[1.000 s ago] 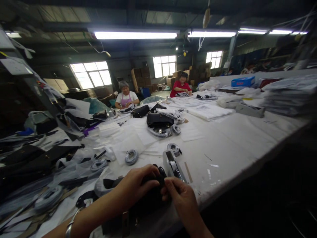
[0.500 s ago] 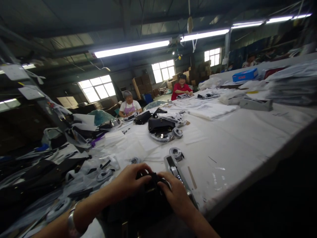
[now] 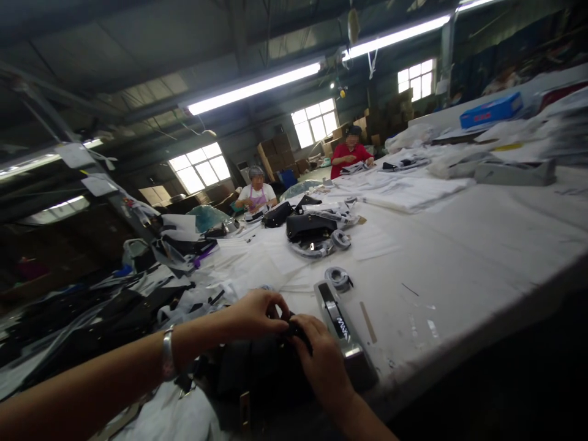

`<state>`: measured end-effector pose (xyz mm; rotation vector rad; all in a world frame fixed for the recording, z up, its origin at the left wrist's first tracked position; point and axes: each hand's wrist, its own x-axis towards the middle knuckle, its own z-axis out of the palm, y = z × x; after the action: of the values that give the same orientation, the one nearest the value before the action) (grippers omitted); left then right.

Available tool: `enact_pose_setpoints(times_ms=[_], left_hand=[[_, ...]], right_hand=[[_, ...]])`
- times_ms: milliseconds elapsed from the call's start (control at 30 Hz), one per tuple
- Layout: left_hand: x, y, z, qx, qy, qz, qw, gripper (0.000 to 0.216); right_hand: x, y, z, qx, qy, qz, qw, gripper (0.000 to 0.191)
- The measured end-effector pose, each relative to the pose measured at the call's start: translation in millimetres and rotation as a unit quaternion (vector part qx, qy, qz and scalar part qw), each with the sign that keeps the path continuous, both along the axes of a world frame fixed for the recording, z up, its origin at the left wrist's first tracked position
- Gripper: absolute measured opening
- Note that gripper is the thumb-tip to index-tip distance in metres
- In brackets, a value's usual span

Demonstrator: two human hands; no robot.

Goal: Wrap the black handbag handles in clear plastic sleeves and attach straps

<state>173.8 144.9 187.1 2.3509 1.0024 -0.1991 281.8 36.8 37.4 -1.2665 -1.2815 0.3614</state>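
A black handbag (image 3: 257,373) with gold-coloured metal fittings is close in front of me, its lower part lost in dark shade. My left hand (image 3: 260,312), with a silver bangle on its wrist, pinches a black piece at the bag's top edge. Opposite it, my right hand (image 3: 324,364) has its fingers closed on the same black part. The fingertips of both hands nearly meet, and what exactly lies between them is hard to make out. Right beside my right hand lies a long grey and black device (image 3: 342,331) with white lettering.
A coiled wrapped strap (image 3: 339,278) lies beyond the device. Farther along the white table (image 3: 441,245) are black bags (image 3: 311,226) and white sheets. Dark bags and plastic wrap (image 3: 133,312) pile up at left. Two co-workers (image 3: 257,193) sit across; a blue box (image 3: 491,111) is back right.
The view has swung left, so things appear shifted right. My left hand has risen slightly, with its fingers more bent at the black part; my right hand stays on it.
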Motion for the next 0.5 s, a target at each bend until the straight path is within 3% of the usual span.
enact_pose_setpoints(times_ms=[200,500], left_hand=[[8.0,-8.8,1.0,0.078,0.002,-0.002,0.997,0.025],[8.9,-8.2,5.9,0.029,0.020,-0.004,0.999,0.031]], right_hand=[[-2.4,-2.1,1.5,-0.006,-0.002,-0.018,1.000,0.030],[-1.5,-6.8,4.1,-0.009,0.003,-0.029,1.000,0.027]])
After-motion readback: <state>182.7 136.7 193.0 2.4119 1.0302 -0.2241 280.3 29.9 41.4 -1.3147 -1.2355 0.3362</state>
